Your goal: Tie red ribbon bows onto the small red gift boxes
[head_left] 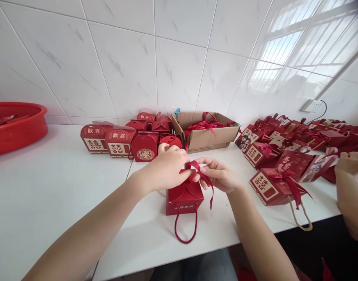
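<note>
A small red gift box [184, 201] with folded top flaps stands before me, its dark red cord handle [186, 242] hanging over the front. Above its top, a red ribbon [208, 183] makes a loop, one tail dropping down the right side. My right hand [221, 175] pinches this ribbon between thumb and fingers. From the left, my left hand [170, 166] reaches over the box with its fingers curled at the ribbon's base; its fingertips are partly hidden, and the ribbon runs into its grip.
Several red boxes [145, 147] line the back. A cardboard box [212, 138] holds red ribbons. At far left is a red basin [17, 130]. Many ribboned boxes [271, 187] crowd the right, beside another person's hand [353, 166]. The white table [64, 187] meets a tiled wall.
</note>
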Motion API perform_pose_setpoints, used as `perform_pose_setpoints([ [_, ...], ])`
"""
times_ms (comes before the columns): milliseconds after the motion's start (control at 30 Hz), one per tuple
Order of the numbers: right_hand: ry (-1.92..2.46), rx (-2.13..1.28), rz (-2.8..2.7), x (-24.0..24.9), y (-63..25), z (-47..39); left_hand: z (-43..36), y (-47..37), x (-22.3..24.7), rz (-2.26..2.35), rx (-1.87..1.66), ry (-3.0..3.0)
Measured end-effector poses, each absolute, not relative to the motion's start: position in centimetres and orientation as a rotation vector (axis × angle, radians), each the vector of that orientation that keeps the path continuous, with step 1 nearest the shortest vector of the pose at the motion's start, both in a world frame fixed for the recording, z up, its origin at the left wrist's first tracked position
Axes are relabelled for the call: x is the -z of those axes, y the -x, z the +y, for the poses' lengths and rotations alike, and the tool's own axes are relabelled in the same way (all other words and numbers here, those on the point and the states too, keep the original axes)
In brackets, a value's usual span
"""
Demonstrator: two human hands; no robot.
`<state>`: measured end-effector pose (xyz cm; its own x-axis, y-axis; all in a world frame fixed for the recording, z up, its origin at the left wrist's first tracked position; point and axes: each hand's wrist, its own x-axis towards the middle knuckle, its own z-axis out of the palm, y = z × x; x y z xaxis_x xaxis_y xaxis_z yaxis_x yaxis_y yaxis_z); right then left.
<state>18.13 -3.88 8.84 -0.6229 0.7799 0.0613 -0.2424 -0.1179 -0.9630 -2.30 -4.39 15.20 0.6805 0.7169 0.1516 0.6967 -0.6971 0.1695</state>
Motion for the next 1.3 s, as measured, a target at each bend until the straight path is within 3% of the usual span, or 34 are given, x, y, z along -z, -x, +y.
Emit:
perform_pose_setpoints([
  [233, 0.794, -1.747, -1.567, -9.4, -19.1, -4.4, -4.1, 2.3, -14.7, 1.215, -0.457, -2.878],
  [900, 1.079, -1.517, -1.777, -9.8, -16.0, -5.9, -4.9, 2.4, -15.7, 1.213, -0.259, -2.768],
  [1133, 1.040, -1.334, -1.639, -9.2, -15.3, -6.3, -4.6, 5.4, -17.2, 1.280, 0.075, -2.571],
  [1300, 1.025, -1.505, -1.603, -9.2, -15.3, -6.3, -3.4, 5.5, -16.7, 1.305, 0.191, -2.542],
])
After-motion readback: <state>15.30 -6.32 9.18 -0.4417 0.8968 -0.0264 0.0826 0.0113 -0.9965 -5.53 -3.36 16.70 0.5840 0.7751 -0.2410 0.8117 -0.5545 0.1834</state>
